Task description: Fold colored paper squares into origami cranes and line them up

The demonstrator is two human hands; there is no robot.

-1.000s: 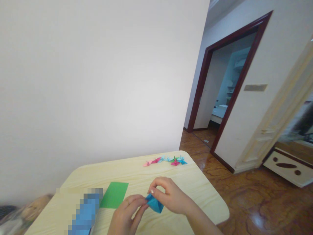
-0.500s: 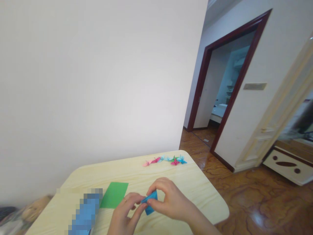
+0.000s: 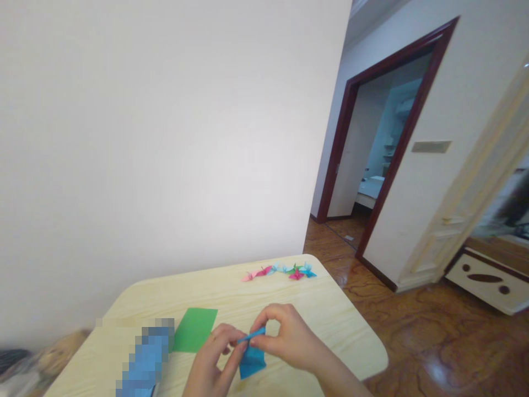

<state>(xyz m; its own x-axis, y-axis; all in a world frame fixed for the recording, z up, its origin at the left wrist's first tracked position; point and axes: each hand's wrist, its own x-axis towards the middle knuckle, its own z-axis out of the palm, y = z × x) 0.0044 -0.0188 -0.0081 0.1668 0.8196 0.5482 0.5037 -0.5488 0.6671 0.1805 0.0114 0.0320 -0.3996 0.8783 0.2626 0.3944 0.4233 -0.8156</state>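
A piece of folded blue paper (image 3: 252, 364) hangs between my two hands, just above the table. My left hand (image 3: 215, 353) pinches its upper left edge between thumb and fingers. From the other side, my right hand (image 3: 287, 336) grips the upper right edge with thumb and forefinger. The top of the paper is bent over in a narrow strip, and its lower part hangs down as a flap. A flat green paper sheet (image 3: 195, 329) lies on the table beyond my left hand.
Several small folded paper cranes (image 3: 285, 270) in pink, red, green and blue stand along the far edge of the pale wooden table (image 3: 165, 292). A pixelated blue object (image 3: 144, 358) lies at the left. A white wall rises behind the table, with a doorway to the right.
Both hands have turned the blue paper, so more of its lower flap hangs in view. My right hand has moved slightly downward.
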